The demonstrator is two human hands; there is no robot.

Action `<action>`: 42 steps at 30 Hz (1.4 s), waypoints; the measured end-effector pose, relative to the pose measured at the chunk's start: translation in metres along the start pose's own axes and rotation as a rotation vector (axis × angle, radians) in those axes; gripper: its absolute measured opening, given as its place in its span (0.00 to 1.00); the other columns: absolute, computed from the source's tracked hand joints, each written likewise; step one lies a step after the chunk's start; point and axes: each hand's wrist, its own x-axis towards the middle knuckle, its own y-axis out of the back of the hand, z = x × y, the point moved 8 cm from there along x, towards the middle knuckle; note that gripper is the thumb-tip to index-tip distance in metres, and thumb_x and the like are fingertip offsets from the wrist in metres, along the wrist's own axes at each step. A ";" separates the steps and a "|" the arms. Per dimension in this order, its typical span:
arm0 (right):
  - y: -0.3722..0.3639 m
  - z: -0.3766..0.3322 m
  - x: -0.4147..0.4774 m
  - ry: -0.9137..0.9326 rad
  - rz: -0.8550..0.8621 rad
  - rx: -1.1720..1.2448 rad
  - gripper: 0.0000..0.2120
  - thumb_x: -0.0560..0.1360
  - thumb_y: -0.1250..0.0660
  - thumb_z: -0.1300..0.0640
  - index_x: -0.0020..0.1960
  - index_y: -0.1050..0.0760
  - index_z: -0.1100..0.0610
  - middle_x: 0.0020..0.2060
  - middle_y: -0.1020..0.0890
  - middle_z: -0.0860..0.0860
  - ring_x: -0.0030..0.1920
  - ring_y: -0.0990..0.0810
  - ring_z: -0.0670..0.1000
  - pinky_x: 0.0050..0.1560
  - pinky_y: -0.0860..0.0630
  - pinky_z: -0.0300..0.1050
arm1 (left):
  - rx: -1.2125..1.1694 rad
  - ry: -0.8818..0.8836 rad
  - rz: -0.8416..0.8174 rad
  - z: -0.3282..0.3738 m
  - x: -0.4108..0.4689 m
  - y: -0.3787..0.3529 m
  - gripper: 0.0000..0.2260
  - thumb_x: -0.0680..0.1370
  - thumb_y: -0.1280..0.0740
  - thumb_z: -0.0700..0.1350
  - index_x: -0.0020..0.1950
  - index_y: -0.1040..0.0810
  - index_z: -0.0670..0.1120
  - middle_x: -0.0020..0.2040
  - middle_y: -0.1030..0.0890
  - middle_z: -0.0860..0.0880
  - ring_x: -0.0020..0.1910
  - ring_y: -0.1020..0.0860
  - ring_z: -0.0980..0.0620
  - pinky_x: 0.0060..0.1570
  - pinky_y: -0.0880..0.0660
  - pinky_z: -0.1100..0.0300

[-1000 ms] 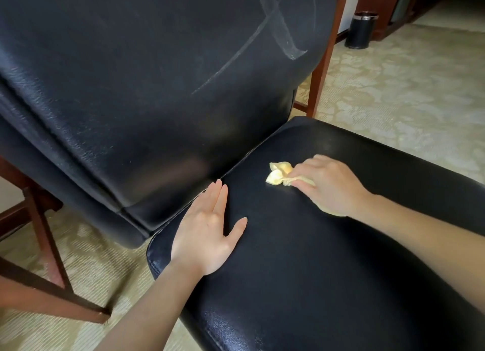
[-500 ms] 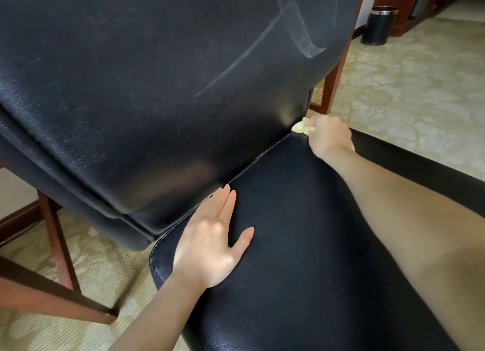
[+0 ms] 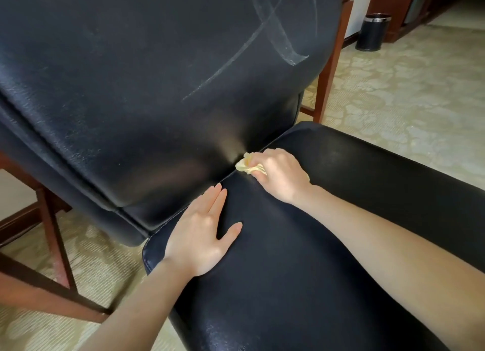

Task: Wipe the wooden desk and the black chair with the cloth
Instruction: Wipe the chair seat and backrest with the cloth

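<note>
The black chair's seat (image 3: 301,259) fills the lower middle, and its dusty backrest (image 3: 157,88) rises behind it with pale wipe streaks at the upper right. My right hand (image 3: 283,178) grips a crumpled yellow cloth (image 3: 248,165) and presses it on the seat, right at the crease where seat meets backrest. My left hand (image 3: 203,235) lies flat on the seat's left side, fingers straight and together, fingertips near the crease. The wooden desk is out of view.
Red-brown wooden chair frame parts stand at the left (image 3: 52,232) and behind the backrest at the right (image 3: 330,70). A black waste bin (image 3: 372,32) sits on the patterned beige carpet (image 3: 406,101) at the back right, next to dark wooden furniture.
My right hand first carried the cloth from mid-seat up to the crease's far right end, then slid it left along the crease toward my left hand, which stayed put.
</note>
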 end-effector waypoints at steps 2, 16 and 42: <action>0.005 -0.002 -0.014 0.040 -0.055 0.067 0.14 0.76 0.32 0.56 0.61 0.23 0.55 0.52 0.19 0.54 0.51 0.23 0.51 0.49 0.28 0.42 | 0.019 -0.009 -0.042 0.002 0.002 -0.001 0.33 0.79 0.46 0.62 0.78 0.51 0.48 0.78 0.51 0.53 0.76 0.54 0.57 0.70 0.60 0.68; 0.067 0.115 -0.054 -0.149 -0.101 -0.187 0.11 0.78 0.36 0.57 0.59 0.23 0.56 0.51 0.21 0.54 0.51 0.25 0.53 0.52 0.27 0.46 | 0.010 -0.040 -0.006 0.045 0.065 -0.016 0.30 0.81 0.48 0.59 0.78 0.50 0.45 0.79 0.51 0.51 0.76 0.55 0.57 0.66 0.63 0.71; 0.004 0.157 0.085 -0.334 -0.076 -0.414 0.10 0.73 0.38 0.69 0.51 0.21 0.61 0.43 0.19 0.59 0.48 0.23 0.59 0.42 0.24 0.50 | -0.034 -0.069 0.134 0.041 0.061 -0.024 0.31 0.79 0.47 0.60 0.78 0.47 0.48 0.78 0.48 0.54 0.71 0.59 0.66 0.64 0.67 0.76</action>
